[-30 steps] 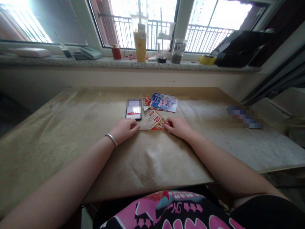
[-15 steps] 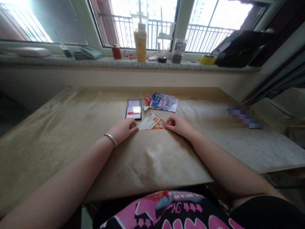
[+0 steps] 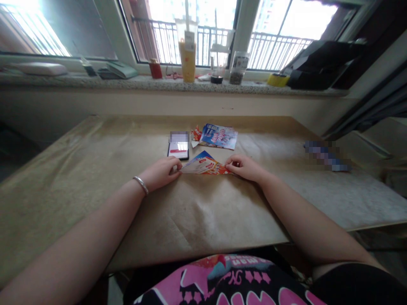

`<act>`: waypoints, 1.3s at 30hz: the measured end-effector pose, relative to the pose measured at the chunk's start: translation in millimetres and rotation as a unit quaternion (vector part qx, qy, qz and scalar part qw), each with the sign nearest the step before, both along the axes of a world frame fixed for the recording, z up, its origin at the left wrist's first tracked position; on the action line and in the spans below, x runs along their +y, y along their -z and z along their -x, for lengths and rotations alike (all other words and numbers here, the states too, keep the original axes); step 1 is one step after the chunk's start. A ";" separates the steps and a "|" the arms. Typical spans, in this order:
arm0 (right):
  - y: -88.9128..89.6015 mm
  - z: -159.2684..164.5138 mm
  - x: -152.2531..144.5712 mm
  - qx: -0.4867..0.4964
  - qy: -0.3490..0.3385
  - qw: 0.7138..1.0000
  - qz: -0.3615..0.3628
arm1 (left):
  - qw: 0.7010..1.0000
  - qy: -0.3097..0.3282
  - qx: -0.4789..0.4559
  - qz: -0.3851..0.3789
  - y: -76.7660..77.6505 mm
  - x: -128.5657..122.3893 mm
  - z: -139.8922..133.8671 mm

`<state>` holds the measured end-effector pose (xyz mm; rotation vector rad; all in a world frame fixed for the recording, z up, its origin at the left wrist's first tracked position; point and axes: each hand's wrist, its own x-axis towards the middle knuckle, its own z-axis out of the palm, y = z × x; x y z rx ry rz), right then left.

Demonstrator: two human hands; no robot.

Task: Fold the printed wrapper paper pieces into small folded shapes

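A printed paper flyer (image 3: 206, 164), folded into a low triangle, lies on the table in front of me. Its white, orange and red side faces me, and a strip of blue shows along the upper left edge. My left hand (image 3: 163, 171) pinches its left corner between thumb and fingers. At the right corner, my right hand (image 3: 246, 167) holds the paper in a similar pinch. Just beyond my left hand lies a phone (image 3: 178, 146) with its screen lit and partly blurred out.
Behind the flyer lie a stack of blue flyers (image 3: 220, 136) and a small red-and-white folded paper (image 3: 196, 135). A blurred dark item (image 3: 327, 156) rests at the table's (image 3: 203, 212) right. Cups, including a yellow drink (image 3: 187, 63), line the windowsill (image 3: 133, 83).
Both hands have moved slightly apart. The flyer is now stretched wider and lower between them, and a blue part has come into view at its top.
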<state>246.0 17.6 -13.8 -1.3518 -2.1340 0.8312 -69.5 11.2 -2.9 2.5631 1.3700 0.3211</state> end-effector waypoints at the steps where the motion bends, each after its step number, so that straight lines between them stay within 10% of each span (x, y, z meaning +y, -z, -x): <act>1: -0.5 1.0 -1.0 0.009 -0.009 1.000 -0.014 | 1.000 0.003 -0.005 -0.002 0.1 0.3 0.1; 13: -10.0 4.9 -8.3 0.008 -0.144 0.967 -0.209 | 0.990 0.031 -0.062 -0.121 -3.1 -1.0 -4.1; 39: -13.5 18.4 -20.8 -0.215 -0.217 0.909 -0.282 | 0.970 0.110 0.072 -0.205 -5.6 -16.0 -11.8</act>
